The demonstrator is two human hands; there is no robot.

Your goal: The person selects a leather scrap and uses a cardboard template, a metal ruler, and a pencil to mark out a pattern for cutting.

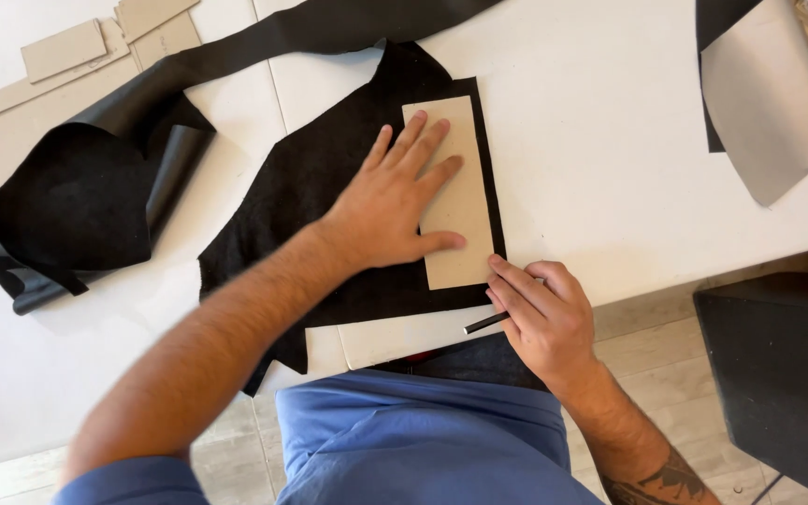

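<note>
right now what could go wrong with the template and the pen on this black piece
The left hand alone pins the cardboard template on the black leather; if it slides, the traced line may drift. The right hand works the pen near the table edge, where the leather overhangs and could shift.

White table [610, 168], black leather pieces [329, 178], cardboard templates [63, 49], grey sheet [769, 103]

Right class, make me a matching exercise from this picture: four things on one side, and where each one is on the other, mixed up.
1 left hand
2 right hand
3 cardboard template
4 grey sheet

a holds a dark pen-like tool
b lies on the black leather piece
c presses flat on the template
d top right of the table

Pairs: 1-c, 2-a, 3-b, 4-d
</note>
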